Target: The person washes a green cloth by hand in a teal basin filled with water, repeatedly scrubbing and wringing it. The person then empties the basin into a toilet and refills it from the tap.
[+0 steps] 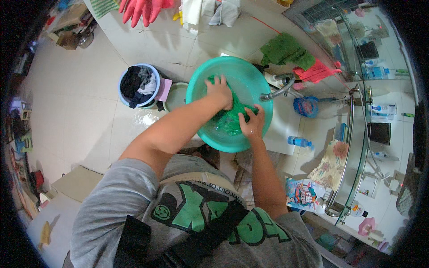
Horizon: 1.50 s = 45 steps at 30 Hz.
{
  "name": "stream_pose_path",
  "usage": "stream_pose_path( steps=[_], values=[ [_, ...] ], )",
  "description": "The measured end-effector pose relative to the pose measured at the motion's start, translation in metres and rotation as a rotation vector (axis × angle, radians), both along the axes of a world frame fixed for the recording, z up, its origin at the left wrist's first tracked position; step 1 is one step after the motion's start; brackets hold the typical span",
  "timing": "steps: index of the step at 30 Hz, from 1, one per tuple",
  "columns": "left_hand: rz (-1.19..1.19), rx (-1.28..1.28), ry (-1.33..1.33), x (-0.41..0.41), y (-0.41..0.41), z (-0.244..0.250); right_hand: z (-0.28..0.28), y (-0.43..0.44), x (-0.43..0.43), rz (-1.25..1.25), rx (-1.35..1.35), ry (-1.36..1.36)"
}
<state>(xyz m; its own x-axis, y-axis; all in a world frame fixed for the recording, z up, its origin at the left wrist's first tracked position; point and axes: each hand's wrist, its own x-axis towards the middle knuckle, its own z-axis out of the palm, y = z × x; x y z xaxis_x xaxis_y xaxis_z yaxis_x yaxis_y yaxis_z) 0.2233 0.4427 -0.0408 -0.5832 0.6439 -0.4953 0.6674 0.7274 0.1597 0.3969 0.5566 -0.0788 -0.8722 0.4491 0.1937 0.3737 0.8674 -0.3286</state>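
Observation:
A round turquoise plastic basin holds water and a wet green cloth. Blurred by motion, my left hand is over the upper end of the cloth, its fingers spread and bent around the fabric. My right hand grips the cloth's lower right part near the basin's inner wall, with the thumb and fingers curled about it. Between the two hands the fabric is bunched into a twisted band. Part of it lies in the water below, where the surface looks glossy. The metal faucet reaches over the basin's right rim.
Left of the basin, a blue-rimmed bucket holds dark and pale clothes. A blue bottle and a detergent pouch lie at the right, by a glass shelf with metal rails. Pink rubber gloves and a green rag hang beyond.

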Motion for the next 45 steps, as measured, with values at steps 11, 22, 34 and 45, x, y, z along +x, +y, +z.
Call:
stream_pose_path(
  steps=[11, 22, 34, 45],
  values=[
    [0.427, 0.614, -0.290, 0.018, 0.036, -0.096, -0.078, 0.004, -0.056, -0.457, -1.315, 0.050],
    [0.432, 0.832, -0.109, 0.036, 0.019, 0.007, -0.035, -0.006, -0.070, -0.250, -2.192, 0.383],
    [0.381, 0.947, -0.158, 0.065, 0.025, -0.006, -0.018, -0.027, -0.064, -0.460, -1.111, 0.014],
    [0.047, 0.134, 0.271, 0.020, -0.005, -0.019, 0.004, 0.002, 0.003, -0.398, -0.704, -0.038]
  ],
)
